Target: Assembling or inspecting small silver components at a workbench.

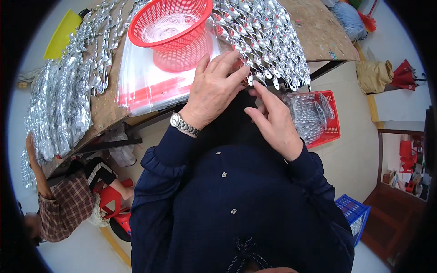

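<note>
My left hand (212,88), with a metal-band watch at its wrist, reaches over the table's near edge. Its fingers are bent at a row of shiny metal spoons (273,43), the index finger and thumb closing on one spoon's holed handle end (250,80). The grip itself is partly hidden. Just below that handle end is my right hand (275,120), its thumb and index finger apart and nothing visible between them. Many spoons lie overlapped in rows, their handle ends hanging past the edge. Beside my left hand lies a stack of clear plastic bags (148,93) with a red band.
On the bags stands a red mesh basket (170,45) holding clear plastic. Bundles of silver-wrapped spoons (59,104) cover the table's left part. A red crate (334,123) of packed spoons is right of me; a blue crate (353,211) stands lower right. Another person (70,200) sits left.
</note>
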Available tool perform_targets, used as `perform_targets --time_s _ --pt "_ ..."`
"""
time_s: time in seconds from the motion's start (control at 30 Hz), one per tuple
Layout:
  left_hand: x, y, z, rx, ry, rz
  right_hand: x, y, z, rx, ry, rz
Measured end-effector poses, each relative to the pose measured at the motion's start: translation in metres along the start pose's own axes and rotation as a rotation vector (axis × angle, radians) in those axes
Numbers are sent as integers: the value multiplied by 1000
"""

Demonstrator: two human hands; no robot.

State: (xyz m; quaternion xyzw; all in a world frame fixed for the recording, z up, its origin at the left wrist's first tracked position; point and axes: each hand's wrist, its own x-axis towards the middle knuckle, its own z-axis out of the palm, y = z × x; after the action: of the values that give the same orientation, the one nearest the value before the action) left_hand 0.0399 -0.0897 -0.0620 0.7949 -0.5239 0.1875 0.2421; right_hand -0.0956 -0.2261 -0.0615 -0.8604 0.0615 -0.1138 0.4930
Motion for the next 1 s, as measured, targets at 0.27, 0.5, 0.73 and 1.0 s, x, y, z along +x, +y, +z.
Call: perform_targets --time_s 0.27,0.5,0.73,1.0 --pt "-1 -5 2 2 11 14 3 1 4 33 -64 23" --pt "-2 -5 4 2 3 -4 0 -7 -2 -8 -76 -24" --pt "-3 -4 4 -8 -2 -19 -3 -9 -19 105 34 60" --pt "-1 -2 3 -20 4 4 4 -1 -13 289 -1 142"
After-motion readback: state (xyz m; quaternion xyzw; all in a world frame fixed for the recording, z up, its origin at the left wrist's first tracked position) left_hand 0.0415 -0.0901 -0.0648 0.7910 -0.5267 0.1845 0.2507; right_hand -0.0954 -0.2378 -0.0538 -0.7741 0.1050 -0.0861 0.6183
